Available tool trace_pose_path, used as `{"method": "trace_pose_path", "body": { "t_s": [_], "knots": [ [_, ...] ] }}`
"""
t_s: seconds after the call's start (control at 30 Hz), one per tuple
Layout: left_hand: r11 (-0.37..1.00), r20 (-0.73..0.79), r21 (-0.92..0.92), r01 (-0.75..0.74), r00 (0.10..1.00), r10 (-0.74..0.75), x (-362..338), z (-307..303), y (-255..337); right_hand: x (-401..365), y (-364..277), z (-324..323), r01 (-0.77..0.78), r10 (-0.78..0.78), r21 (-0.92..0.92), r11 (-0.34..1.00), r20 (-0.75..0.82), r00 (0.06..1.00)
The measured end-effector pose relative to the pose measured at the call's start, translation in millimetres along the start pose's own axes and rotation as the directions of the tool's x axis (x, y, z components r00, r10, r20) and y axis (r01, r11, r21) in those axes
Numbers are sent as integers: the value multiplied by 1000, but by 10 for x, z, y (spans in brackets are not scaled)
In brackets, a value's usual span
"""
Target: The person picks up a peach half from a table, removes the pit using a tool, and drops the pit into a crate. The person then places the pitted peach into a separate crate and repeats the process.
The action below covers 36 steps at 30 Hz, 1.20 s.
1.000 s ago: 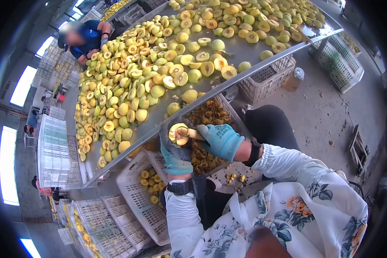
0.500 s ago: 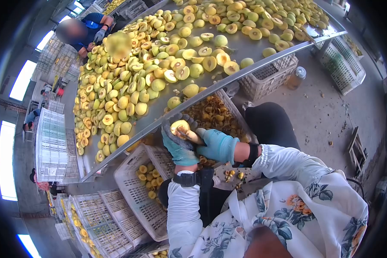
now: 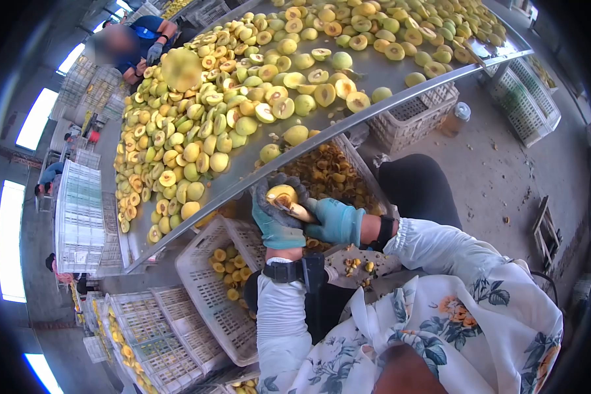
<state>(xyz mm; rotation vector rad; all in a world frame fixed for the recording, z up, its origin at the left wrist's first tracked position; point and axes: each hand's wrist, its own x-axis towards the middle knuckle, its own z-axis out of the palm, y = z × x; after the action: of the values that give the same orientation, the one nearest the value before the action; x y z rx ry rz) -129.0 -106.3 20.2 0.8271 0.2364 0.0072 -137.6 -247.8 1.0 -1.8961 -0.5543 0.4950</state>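
My left hand (image 3: 274, 213), in a teal and grey glove, cups a yellow halved fruit (image 3: 282, 193), which looks like a peach or plum half. Browning shows at the lower part of its cut face. From the right, my right hand (image 3: 338, 220), gloved in teal, grips a short hand tool (image 3: 301, 212) with a pale handle. The tool's tip meets the fruit, though its exact shape is hidden. Both hands are closed and close together, over a crate (image 3: 358, 164) of brownish fruit scraps and just below the metal table's edge (image 3: 243, 186).
Many halved fruits (image 3: 207, 125) cover the sloping metal table. A white crate (image 3: 207, 282) with fruit halves stands left of my legs. Stacked crates (image 3: 82, 217) are farther left. A co-worker (image 3: 152, 39) is at the table's far side. A jar (image 3: 456, 119) stands on the floor.
The fruit half has tipped in my left hand, so less of its cut face shows. The tool has stayed against it. My view has shifted slightly.
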Motion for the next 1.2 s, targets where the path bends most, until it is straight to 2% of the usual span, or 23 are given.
{"method": "trace_pose_path", "body": {
  "t_s": [0.03,0.1,0.13,0.17,0.23,0.33,0.4,0.43,0.5,0.53,0.63,0.67,0.7,0.8,0.83,0.9,0.93,0.97,1.0,1.03,1.07,1.13,1.2],
  "knots": [
    [999,-147,-42,6,989,-12,15,58,-4,5,-13,-4,1,-1,17,1000,-8,1000],
    [996,-168,-11,-90,982,86,104,-51,-92,34,-5,-18,-144,109,366,919,116,987],
    [989,-135,32,-144,980,147,95,-43,-91,13,-110,-112,-280,172,472,836,260,950],
    [978,-105,74,-193,974,200,74,-29,-90,78,103,-15,-272,118,570,775,292,949],
    [971,-60,97,-217,973,223,37,17,-71,7,31,-125,-364,117,657,660,389,914],
    [997,7,-57,-44,999,45,1,-29,-71,-17,-34,-113,-159,65,423,892,228,971],
    [997,-24,-72,27,999,-29,-48,-15,-85,77,363,118,112,-131,246,963,61,989],
    [999,-29,-45,5,1000,-6,-85,1,-75,115,495,187,234,-235,140,962,-10,972],
    [999,-37,5,-38,999,38,-167,54,-64,34,265,51,183,-190,114,977,56,980],
    [992,11,-101,77,997,-77,-97,-77,-56,10,197,-5,164,-168,54,985,86,982],
    [935,53,-345,75,997,-61,-129,-247,118,-98,82,-71,103,-92,-98,990,115,989],
    [905,36,315,-286,957,289,-139,-407,220,-129,76,-84,57,-39,-158,986,118,992],
    [365,246,802,-474,817,521,-156,-584,378,-178,98,-97,10,17,-218,976,123,992],
    [-61,147,989,-135,840,523,-475,-874,1035,-171,341,-97,-61,119,-411,910,118,986],
    [20,168,969,-245,718,675,-600,-1151,1111,-186,379,-94,-83,149,-450,889,114,982],
    [-88,149,988,-124,672,726,-816,-1785,1276,-179,757,60,-86,193,-585,806,122,974],
    [319,-221,948,16,753,620,-832,-2363,1381,-197,992,151,-82,212,-648,757,125,969],
    [651,-557,735,190,717,419,-848,-2921,1486,-259,1206,209,60,158,-725,686,229,961],
    [430,-622,782,451,586,519,-963,-2786,1442,-335,1415,243,202,115,-777,596,332,936],
    [193,-618,704,683,456,640,-1042,-2602,1417,-351,1507,251,338,85,-804,490,429,899],
    [242,-560,796,555,523,643,-967,-2549,1452,-298,1047,146,288,264,-827,483,451,852],
    [342,-440,897,278,621,648,-835,-2445,1415,-213,928,183,257,197,-815,519,407,892],
    [260,-208,965,45,738,642,-546,-1797,1391,-223,901,203,270,163,-805,529,408,898]
  ]
}}
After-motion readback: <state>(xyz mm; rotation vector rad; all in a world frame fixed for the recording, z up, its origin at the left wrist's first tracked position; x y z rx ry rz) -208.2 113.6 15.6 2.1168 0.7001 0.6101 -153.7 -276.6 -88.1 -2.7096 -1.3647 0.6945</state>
